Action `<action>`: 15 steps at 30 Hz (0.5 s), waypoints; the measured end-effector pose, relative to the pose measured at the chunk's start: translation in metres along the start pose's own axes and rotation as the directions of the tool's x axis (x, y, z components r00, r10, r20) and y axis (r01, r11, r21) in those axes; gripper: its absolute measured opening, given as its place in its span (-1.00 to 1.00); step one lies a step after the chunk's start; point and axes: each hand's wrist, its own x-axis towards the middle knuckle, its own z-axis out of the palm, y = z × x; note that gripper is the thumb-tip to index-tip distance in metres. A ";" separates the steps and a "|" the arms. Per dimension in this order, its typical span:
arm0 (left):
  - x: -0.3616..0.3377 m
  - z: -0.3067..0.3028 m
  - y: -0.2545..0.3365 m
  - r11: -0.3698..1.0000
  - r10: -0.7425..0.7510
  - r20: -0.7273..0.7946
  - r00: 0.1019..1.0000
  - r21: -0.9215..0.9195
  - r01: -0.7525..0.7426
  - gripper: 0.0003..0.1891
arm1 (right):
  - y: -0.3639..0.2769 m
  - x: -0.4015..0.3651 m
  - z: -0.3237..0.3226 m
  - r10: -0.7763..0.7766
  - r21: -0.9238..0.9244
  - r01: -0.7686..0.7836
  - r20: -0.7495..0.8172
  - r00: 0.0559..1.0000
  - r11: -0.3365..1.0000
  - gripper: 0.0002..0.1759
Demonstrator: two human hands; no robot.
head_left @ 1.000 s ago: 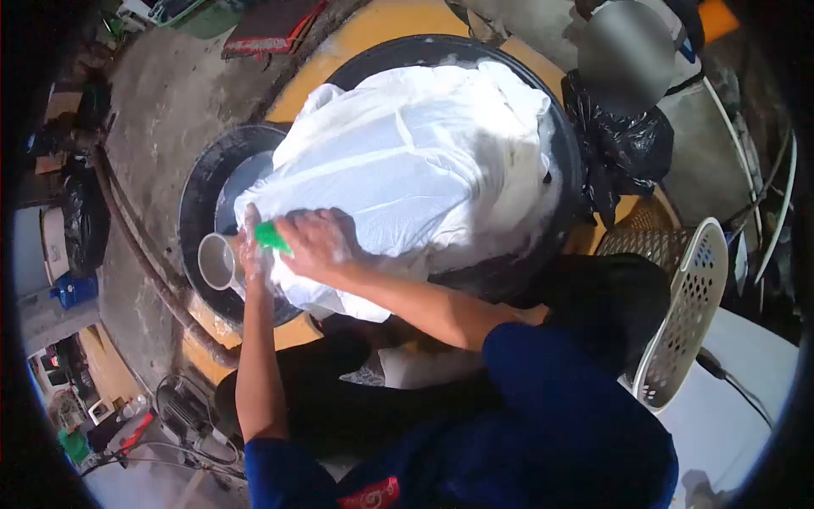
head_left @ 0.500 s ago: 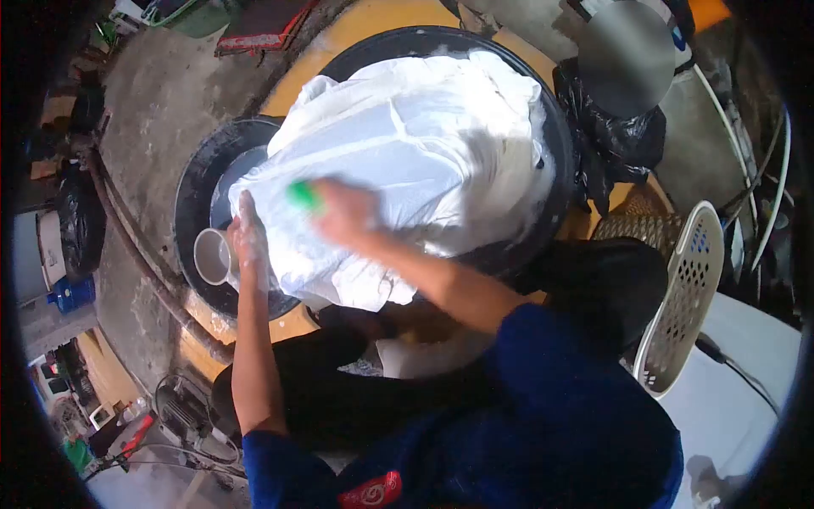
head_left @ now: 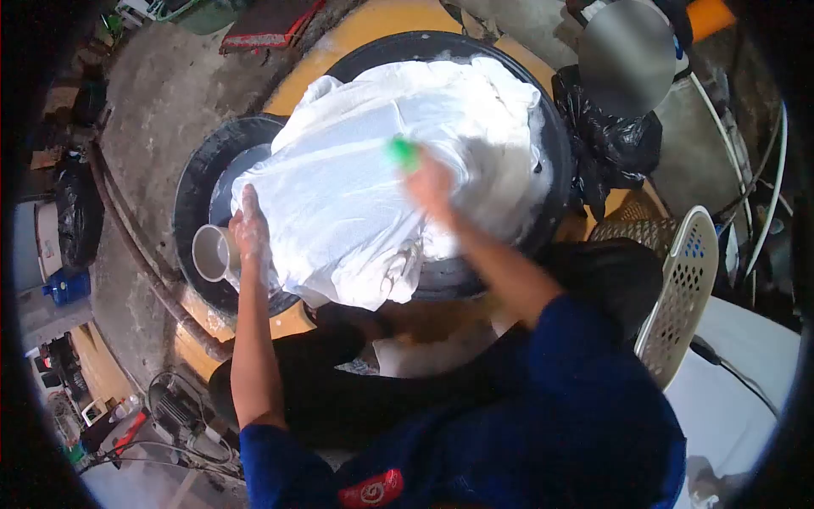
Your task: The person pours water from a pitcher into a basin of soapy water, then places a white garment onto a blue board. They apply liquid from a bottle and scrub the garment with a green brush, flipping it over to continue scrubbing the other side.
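A wet white garment [head_left: 339, 182] is spread over a large black basin [head_left: 555, 204], its left part reaching across a smaller dark tub [head_left: 193, 165]. At the garment's left edge, my left hand [head_left: 249, 231] grips the cloth, with suds on the fingers. My right hand [head_left: 431, 182], smeared by motion, is closed round a green scrubbing brush [head_left: 404, 153] on the garment's middle; its bristles are hidden. Beside my left hand, a pale cup [head_left: 212, 253] sits at the small tub, and its handle cannot be seen.
Black plastic bags [head_left: 623, 144] stand right of the basin. A beige perforated basket [head_left: 685, 293] leans near my right side, by a white surface [head_left: 742, 348]. A long pipe [head_left: 140, 246] runs along the floor at left, with a motor [head_left: 175, 407] below.
My right hand has slid the green brush rightward and slightly up across the garment. My left hand stays at the cloth's left edge.
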 end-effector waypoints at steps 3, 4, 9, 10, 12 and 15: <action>-0.033 -0.020 0.048 0.999 -0.027 0.158 0.987 -0.033 0.033 -0.23 | 0.099 0.035 0.029 0.006 0.151 0.034 -0.261 0.965 0.988 -0.60; -0.031 -0.021 0.048 0.999 -0.031 0.168 0.985 -0.017 0.034 -0.24 | 0.085 0.033 0.029 0.068 0.048 -0.057 -0.259 0.964 0.997 -0.62; -0.020 -0.014 0.034 0.993 -0.036 0.160 0.987 -0.110 0.054 -0.28 | -0.123 -0.052 0.054 -0.366 0.110 0.355 0.103 0.925 0.928 -0.58; -0.017 -0.010 0.032 0.997 -0.046 0.057 0.997 -0.053 0.049 -0.30 | -0.120 -0.037 0.031 -0.153 -0.001 0.162 0.315 0.937 0.987 -0.56; -0.032 -0.012 0.045 0.995 -0.045 0.065 0.997 -0.085 0.050 -0.30 | -0.020 0.000 0.033 -0.199 0.094 0.210 -0.112 0.974 0.973 -0.60; -0.033 -0.020 0.049 0.998 -0.046 0.133 0.990 -0.042 0.052 -0.33 | 0.063 0.057 0.012 -0.048 -0.066 0.039 -0.139 0.989 0.997 -0.70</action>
